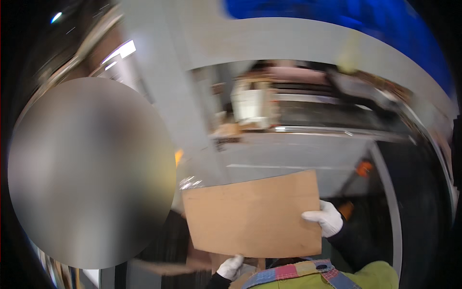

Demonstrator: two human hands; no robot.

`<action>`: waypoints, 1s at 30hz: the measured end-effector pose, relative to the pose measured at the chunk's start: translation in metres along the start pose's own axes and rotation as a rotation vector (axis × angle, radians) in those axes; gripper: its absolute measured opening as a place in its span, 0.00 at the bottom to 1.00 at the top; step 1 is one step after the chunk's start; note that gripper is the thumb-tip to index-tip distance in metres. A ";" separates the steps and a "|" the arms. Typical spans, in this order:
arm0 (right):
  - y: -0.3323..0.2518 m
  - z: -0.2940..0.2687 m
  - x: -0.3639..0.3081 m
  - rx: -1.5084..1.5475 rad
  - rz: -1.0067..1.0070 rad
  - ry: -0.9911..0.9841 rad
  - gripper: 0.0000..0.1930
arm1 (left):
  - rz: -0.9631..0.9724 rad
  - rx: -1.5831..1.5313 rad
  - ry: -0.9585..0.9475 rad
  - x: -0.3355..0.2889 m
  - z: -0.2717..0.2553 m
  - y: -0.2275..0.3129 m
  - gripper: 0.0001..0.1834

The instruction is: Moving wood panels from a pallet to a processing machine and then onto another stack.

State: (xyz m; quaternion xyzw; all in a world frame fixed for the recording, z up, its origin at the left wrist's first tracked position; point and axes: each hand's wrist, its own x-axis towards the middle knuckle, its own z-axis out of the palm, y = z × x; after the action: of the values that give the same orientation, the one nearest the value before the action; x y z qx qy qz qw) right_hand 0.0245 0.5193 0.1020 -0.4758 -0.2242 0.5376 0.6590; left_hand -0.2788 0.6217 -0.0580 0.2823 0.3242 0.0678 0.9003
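A flat brown cardboard sheet (252, 216) is held up in front of my body, slightly tilted. My right hand (327, 219), in a white glove, is closed on its right edge, with the thumb across the front face and the other fingers hidden behind. At the lower edge my left hand (231, 268), also gloved in white, pinches the sheet with the thumb towards me; its other fingers are mostly out of sight. A bit of shiny clear plastic (191, 182) shows by the sheet's upper left corner.
A grey machine frame (269, 41) with a blue panel (308, 9) rises ahead, around an opening with blurred machinery inside. An orange-ended item (364, 168) lies at the right, near a pale rail (389, 192). A blurred round patch hides much of the left.
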 end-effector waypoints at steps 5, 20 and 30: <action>-0.010 -0.089 -0.076 0.180 -0.179 0.469 0.25 | 0.299 -0.388 -0.130 0.130 0.089 0.015 0.20; -0.078 -0.340 -0.212 0.523 -0.707 0.780 0.36 | -0.107 0.080 -0.680 0.430 0.521 -0.032 0.20; -0.191 -0.645 -0.175 0.570 -0.706 0.885 0.27 | -0.073 0.355 -0.626 0.708 0.752 -0.122 0.17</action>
State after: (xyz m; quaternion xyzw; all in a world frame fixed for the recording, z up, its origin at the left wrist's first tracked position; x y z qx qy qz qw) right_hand 0.5832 0.1148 0.0175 -0.3563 0.0779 0.0788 0.9278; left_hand 0.7342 0.3871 -0.0382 0.4294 0.0496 -0.1114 0.8949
